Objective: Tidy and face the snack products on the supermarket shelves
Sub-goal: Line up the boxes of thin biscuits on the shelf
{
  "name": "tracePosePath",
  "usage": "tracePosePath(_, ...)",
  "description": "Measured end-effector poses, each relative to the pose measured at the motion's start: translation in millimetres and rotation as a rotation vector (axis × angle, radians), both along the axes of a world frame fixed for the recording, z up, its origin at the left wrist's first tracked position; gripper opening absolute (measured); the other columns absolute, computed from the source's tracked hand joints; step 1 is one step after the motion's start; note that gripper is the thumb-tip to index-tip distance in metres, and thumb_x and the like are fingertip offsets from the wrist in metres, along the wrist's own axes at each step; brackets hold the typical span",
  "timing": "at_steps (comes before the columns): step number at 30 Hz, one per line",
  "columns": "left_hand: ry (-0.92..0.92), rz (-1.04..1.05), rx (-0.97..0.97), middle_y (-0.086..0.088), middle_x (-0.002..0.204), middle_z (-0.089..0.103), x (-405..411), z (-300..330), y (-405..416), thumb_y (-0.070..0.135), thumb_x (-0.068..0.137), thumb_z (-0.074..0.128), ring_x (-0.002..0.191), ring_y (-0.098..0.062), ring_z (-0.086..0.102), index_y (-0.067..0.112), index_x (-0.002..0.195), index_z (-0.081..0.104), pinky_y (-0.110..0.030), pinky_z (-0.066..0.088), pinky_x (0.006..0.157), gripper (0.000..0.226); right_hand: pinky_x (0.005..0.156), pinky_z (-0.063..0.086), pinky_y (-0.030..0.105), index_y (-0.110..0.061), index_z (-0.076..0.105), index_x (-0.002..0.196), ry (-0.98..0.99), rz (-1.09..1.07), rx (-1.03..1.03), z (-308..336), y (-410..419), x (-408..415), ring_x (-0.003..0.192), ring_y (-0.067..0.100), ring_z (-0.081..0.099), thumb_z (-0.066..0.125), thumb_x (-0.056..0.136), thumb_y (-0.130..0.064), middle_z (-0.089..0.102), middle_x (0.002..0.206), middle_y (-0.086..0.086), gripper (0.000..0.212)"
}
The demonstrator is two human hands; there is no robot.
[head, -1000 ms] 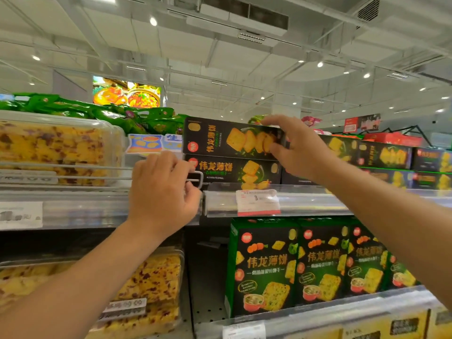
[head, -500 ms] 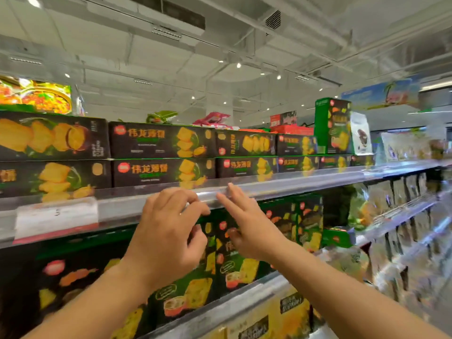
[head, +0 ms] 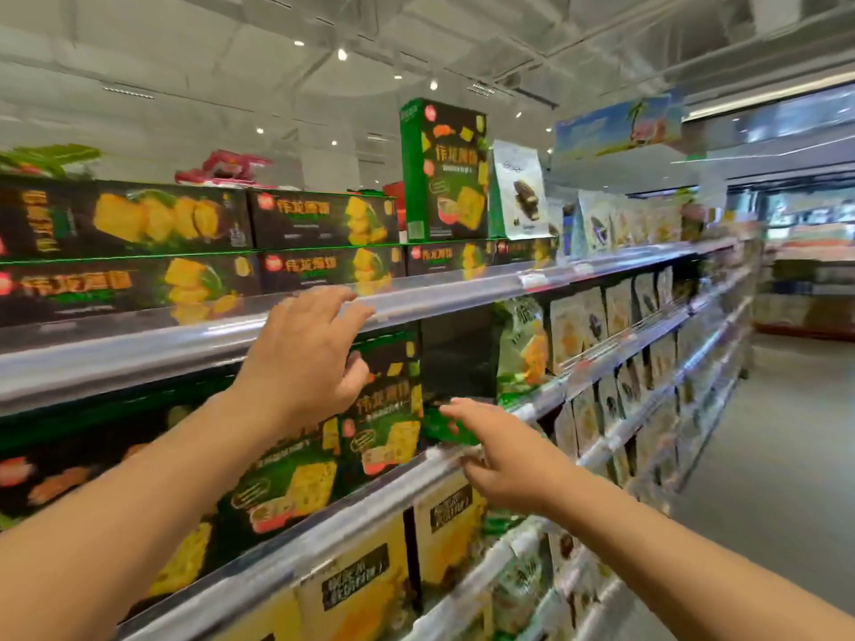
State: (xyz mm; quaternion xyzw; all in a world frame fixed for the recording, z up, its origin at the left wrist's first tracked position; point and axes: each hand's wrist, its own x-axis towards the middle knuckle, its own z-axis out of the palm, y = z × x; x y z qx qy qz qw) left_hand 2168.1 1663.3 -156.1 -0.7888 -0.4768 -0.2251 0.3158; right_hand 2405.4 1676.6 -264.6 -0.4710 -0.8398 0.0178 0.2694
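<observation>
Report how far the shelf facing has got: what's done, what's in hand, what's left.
Done, by the look of it: the black biscuit boxes on the top shelf sit stacked in an even row, fronts out.
In hand: the right hand reaches toward a flat-lying green box in a gap on the middle shelf; the left hand hovers at the upright green boxes. Neither grips anything.
Left: filling that gap, and one green box standing alone on top.
</observation>
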Motion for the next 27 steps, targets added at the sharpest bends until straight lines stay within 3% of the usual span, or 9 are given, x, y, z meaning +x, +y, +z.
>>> tracePosePath(4, 0.114, 0.026, 0.04, -0.019, 0.139, 0.051, 42, -1, 46, 0.03, 0.079, 0.066, 0.13, -0.037, 0.045, 0.01, 0.132, 0.055, -0.05, 0.039, 0.105, 0.059, 0.108, 0.014, 0.016, -0.03, 0.032, 0.148, -0.026, -0.072, 0.061, 2, 35, 49, 0.142, 0.008, 0.024, 0.055, 0.091, -0.024, 0.032, 0.154, -0.007, 0.062)
tracePosePath(10, 0.204, 0.2, 0.068, -0.015, 0.159, 0.02, 77, -15, 109, 0.045, 0.089, 0.044, 0.146, -0.031, 0.017, 0.015, 0.15, 0.025, -0.046, 0.018, 0.115, 0.07, 0.106, 0.015, 0.015, -0.025, 0.035, 0.146, -0.003, -0.06, 0.189, 36, 108, 76, 0.137, 0.01, 0.03, 0.059, 0.088, -0.023, 0.04, 0.148, -0.005, 0.063)
tracePosePath(12, 0.201, 0.262, 0.097, -0.017, 0.151, 0.036, 84, -17, 123, 0.044, 0.088, 0.046, 0.138, -0.034, 0.032, 0.012, 0.145, 0.036, -0.048, 0.027, 0.108, 0.066, 0.107, 0.016, 0.018, -0.024, 0.033, 0.147, 0.009, -0.055, 0.228, 50, 134, 79, 0.138, 0.01, 0.029, 0.061, 0.088, -0.025, 0.039, 0.149, -0.005, 0.064)
tracePosePath(14, 0.165, 0.239, 0.151, -0.019, 0.121, 0.06, 94, -14, 136, 0.038, 0.084, 0.051, 0.111, -0.036, 0.053, 0.006, 0.13, 0.054, -0.046, 0.038, 0.092, 0.056, 0.111, 0.016, 0.021, -0.024, 0.032, 0.147, 0.03, -0.046, 0.266, 63, 162, 82, 0.14, 0.011, 0.028, 0.061, 0.089, -0.026, 0.037, 0.151, -0.004, 0.065)
tracePosePath(16, 0.148, 0.202, 0.235, -0.015, 0.094, 0.062, 104, -13, 147, 0.036, 0.081, 0.05, 0.087, -0.034, 0.054, 0.005, 0.113, 0.062, -0.043, 0.038, 0.08, 0.046, 0.112, 0.014, 0.022, -0.023, 0.034, 0.147, 0.018, -0.039, 0.32, 71, 184, 83, 0.141, 0.013, 0.025, 0.06, 0.091, -0.027, 0.034, 0.153, -0.001, 0.062)
tracePosePath(18, 0.129, 0.206, 0.273, -0.016, 0.097, 0.06, 110, -11, 156, 0.036, 0.079, 0.052, 0.091, -0.035, 0.053, 0.005, 0.113, 0.063, -0.045, 0.036, 0.083, 0.047, 0.113, 0.014, 0.024, -0.019, 0.039, 0.144, 0.016, -0.014, 0.38, 78, 203, 81, 0.141, 0.017, 0.024, 0.057, 0.093, -0.025, 0.032, 0.153, 0.004, 0.055)
tracePosePath(20, 0.129, 0.236, 0.269, -0.022, 0.119, 0.058, 114, -11, 164, 0.036, 0.079, 0.056, 0.112, -0.039, 0.051, 0.003, 0.122, 0.06, -0.05, 0.035, 0.096, 0.054, 0.114, 0.022, 0.031, -0.015, 0.046, 0.14, 0.058, 0.042, 0.441, 85, 217, 77, 0.137, 0.022, 0.03, 0.056, 0.094, -0.021, 0.037, 0.149, 0.01, 0.047)
tracePosePath(22, 0.137, 0.269, 0.242, -0.025, 0.13, 0.056, 118, -9, 169, 0.035, 0.081, 0.055, 0.121, -0.041, 0.05, 0.0, 0.127, 0.057, -0.052, 0.037, 0.101, 0.058, 0.104, 0.032, 0.032, -0.013, 0.056, 0.131, 0.094, 0.072, 0.533, 88, 228, 76, 0.125, 0.025, 0.041, 0.056, 0.093, -0.024, 0.046, 0.137, 0.012, 0.04)
tracePosePath(27, 0.035, 0.308, 0.247, -0.014, 0.099, 0.063, 130, -4, 175, 0.033, 0.083, 0.048, 0.087, -0.032, 0.056, 0.006, 0.104, 0.066, -0.046, 0.046, 0.074, 0.038, 0.086, 0.042, 0.039, -0.012, 0.067, 0.117, 0.128, 0.194, 0.721, 83, 251, 84, 0.103, 0.024, 0.052, 0.053, 0.091, -0.032, 0.058, 0.112, 0.008, 0.035)
